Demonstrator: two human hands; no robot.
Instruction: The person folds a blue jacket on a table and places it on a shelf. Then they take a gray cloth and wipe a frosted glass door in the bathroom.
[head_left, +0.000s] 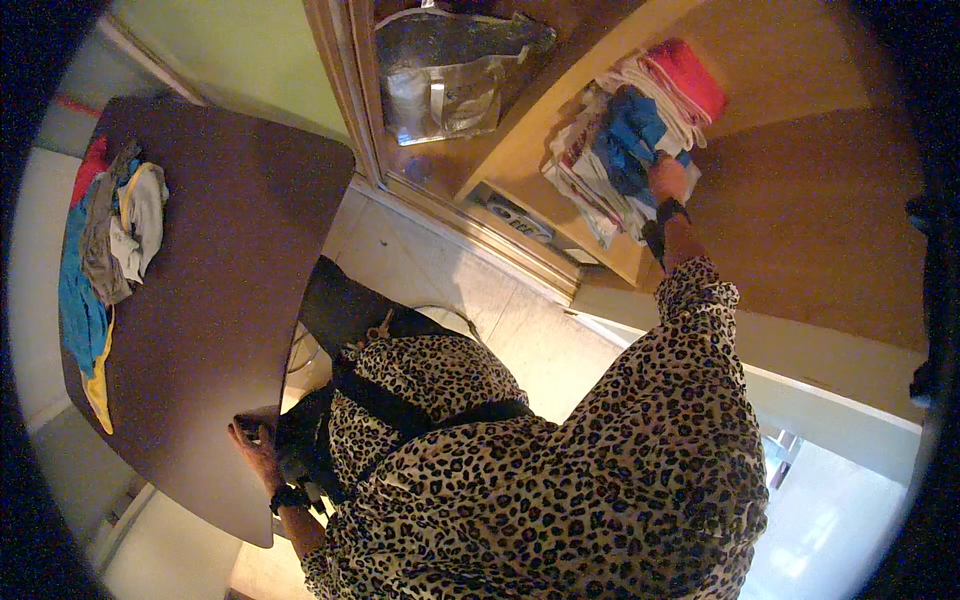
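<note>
My right hand (667, 178) reaches into a wooden cupboard and touches a crumpled blue cloth (630, 139), which lies on folded whitish fabrics (581, 187). Whether its fingers grip the cloth cannot be told. Just behind it are a folded red cloth (686, 79) and pale folded cloths. My left hand (255, 450) rests at the near edge of a dark brown table (217, 262); its fingers are partly hidden in shade. On the table's far left side lies a loose heap of clothes: a blue and yellow garment (86, 322), a grey one (101, 240) and a whitish one with yellow trim (142, 214).
A silvery bag (442, 97) stands in the neighbouring cupboard section. A small compartment with a patterned item (517, 217) sits below the shelf. The wooden door frame (517, 262) and tiled floor (450, 270) lie between table and cupboard. A green wall rises behind.
</note>
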